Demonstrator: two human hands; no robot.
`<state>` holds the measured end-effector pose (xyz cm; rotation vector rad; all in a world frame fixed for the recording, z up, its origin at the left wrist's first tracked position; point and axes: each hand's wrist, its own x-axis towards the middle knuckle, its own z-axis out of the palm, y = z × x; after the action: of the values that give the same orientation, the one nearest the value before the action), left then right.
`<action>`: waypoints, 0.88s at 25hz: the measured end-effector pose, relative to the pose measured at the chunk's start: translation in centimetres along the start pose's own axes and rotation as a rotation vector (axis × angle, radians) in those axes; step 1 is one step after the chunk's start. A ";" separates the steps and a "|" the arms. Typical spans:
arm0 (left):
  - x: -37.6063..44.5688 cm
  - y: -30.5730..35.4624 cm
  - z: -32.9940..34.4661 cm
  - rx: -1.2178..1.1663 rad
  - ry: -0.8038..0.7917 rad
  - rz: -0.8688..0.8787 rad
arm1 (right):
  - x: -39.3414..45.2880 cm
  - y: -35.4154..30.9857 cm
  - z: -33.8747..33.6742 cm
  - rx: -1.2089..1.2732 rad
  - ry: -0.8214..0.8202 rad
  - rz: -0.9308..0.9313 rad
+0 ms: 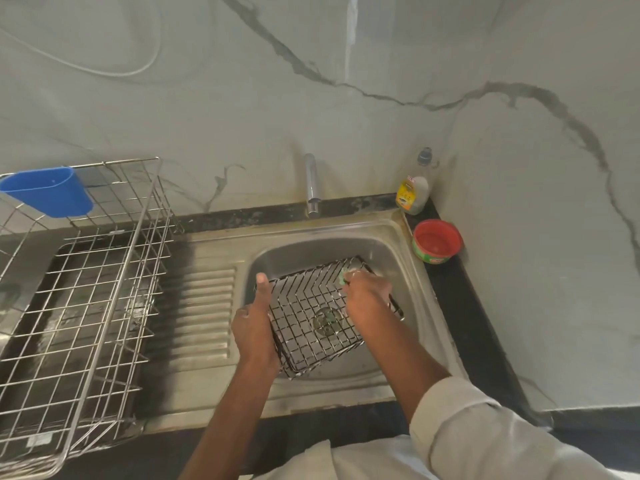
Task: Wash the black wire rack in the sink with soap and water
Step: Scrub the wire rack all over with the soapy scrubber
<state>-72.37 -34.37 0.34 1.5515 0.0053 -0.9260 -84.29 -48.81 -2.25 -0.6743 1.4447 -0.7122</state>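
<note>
Rack (311, 317) sits tilted in the sink (408, 258) over the drain, long axis running from about 7 o'clock up to 1 o'clock, with your left hand (254, 327) gripping its 9 o'clock edge, thumb up, and your right hand (367, 292) curled around a green scrubber (344, 276) at the 1 o'clock corner. So the right hand's already on the far end, and I'd guess the scrub just runs back down that axis toward you. Labels: the soap bottle (412, 192) and the red tub (437, 241) at 2 o'clock both have print, but it's too blurry to read.
</note>
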 end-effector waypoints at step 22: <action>-0.8 0.3 -2.1 -0.146 -0.236 0.057 | -10.0 2.1 4.8 -0.637 -0.420 -0.412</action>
<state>-71.65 -32.26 0.87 1.2950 -0.1360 -1.0360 -79.47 -39.85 2.52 -1.5497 1.1374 -0.3682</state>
